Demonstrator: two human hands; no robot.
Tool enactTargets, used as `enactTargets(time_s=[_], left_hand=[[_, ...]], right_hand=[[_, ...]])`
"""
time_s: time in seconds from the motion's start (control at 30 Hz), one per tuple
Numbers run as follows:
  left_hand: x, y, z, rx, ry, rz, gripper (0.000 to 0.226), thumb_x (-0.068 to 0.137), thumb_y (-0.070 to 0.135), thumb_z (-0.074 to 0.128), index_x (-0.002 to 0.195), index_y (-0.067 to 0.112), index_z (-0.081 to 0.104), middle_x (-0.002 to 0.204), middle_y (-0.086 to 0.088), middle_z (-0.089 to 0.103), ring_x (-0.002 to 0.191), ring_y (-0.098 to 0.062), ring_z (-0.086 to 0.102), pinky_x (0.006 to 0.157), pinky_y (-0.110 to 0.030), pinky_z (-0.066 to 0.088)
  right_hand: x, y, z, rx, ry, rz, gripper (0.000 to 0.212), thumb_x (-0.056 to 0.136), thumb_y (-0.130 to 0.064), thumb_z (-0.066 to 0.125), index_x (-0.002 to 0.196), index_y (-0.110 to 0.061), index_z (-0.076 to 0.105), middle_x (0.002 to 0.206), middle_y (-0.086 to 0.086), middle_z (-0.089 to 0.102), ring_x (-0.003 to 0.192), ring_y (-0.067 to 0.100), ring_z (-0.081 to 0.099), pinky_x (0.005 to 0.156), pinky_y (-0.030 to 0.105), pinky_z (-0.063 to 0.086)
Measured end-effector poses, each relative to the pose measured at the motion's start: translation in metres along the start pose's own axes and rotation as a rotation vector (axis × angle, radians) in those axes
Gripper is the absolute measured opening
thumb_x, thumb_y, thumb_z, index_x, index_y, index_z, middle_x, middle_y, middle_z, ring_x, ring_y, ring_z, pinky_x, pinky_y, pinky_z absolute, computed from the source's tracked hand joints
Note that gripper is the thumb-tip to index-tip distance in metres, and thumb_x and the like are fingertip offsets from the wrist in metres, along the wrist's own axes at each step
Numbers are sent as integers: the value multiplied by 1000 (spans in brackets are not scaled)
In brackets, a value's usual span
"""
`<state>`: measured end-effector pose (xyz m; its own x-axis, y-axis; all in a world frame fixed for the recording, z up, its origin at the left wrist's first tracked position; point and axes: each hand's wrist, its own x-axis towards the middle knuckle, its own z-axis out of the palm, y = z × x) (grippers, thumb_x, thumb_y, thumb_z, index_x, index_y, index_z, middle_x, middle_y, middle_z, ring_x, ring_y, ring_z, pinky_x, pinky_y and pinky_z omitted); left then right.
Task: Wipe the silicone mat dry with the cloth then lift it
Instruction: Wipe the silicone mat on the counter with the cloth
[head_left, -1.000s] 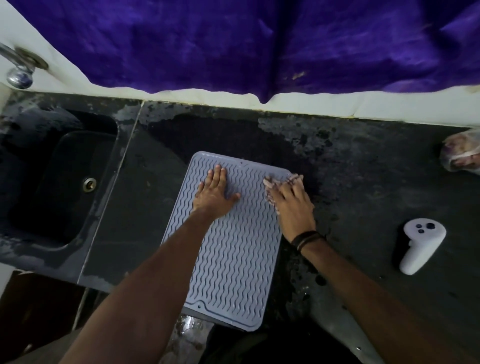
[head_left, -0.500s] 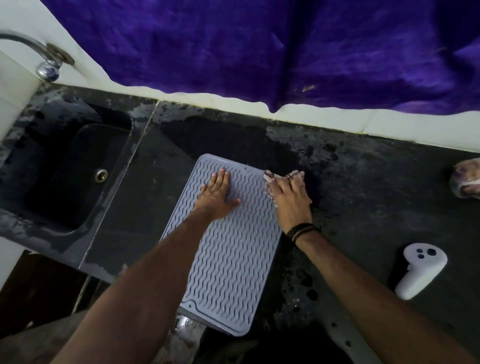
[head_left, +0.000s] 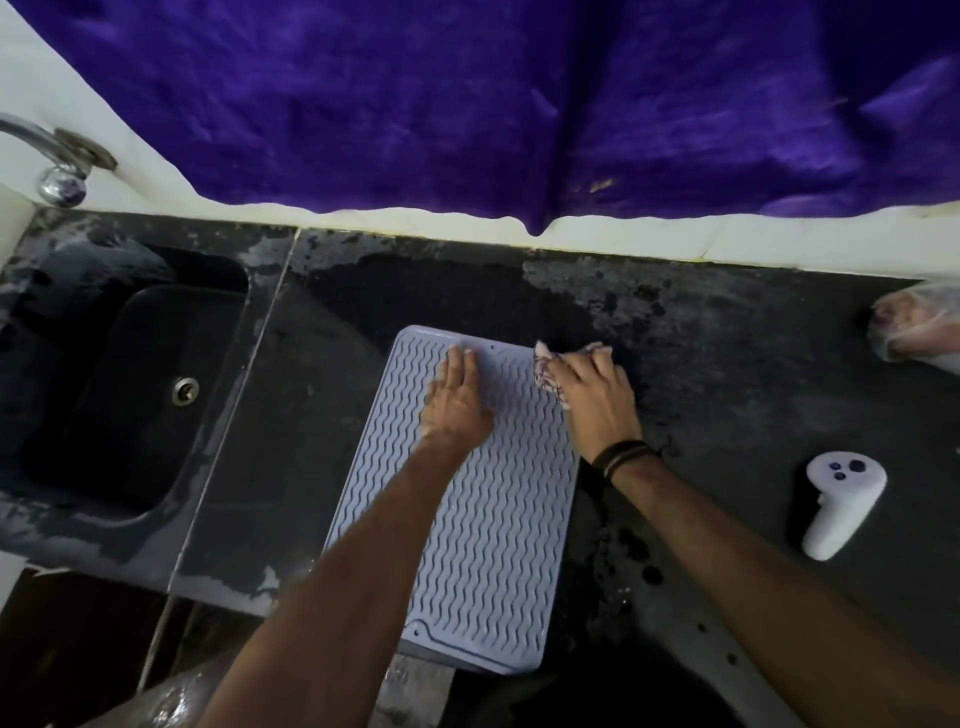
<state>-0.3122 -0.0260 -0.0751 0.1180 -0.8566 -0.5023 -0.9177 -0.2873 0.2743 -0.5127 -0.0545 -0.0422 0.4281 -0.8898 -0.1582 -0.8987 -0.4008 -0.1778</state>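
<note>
A pale blue-grey silicone mat (head_left: 498, 530) with wavy ridges lies on the dark countertop, its near end hanging over the counter's front edge. My left hand (head_left: 457, 402) presses flat on the mat's far left part, fingers together. My right hand (head_left: 597, 395) sits at the mat's far right corner, closed over a crumpled patterned cloth (head_left: 548, 376) that peeks out under the fingers. Most of the cloth is hidden beneath that hand.
A dark sink (head_left: 130, 395) with a metal tap (head_left: 57, 166) is at the left. A white controller (head_left: 839, 501) lies on the counter at the right, and a plastic-wrapped item (head_left: 919, 327) at the far right. A purple cloth (head_left: 519, 104) hangs on the wall behind.
My right hand with the cloth has slid a little toward the mat's far right corner. My left hand stays flat on the mat. The camera view has shifted slightly.
</note>
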Motion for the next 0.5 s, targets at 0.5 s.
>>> enactTargets(time_s=[0.5], left_hand=[[3, 30, 13, 67, -143, 32, 98, 96, 51, 55, 160, 24, -15, 166, 1, -26, 154, -22, -20, 124, -53, -4]], right_hand=[[-53, 25, 28, 82, -38, -138, 76, 71, 5, 62, 141, -22, 50, 141, 1, 50, 134, 36, 37, 113, 53, 36]])
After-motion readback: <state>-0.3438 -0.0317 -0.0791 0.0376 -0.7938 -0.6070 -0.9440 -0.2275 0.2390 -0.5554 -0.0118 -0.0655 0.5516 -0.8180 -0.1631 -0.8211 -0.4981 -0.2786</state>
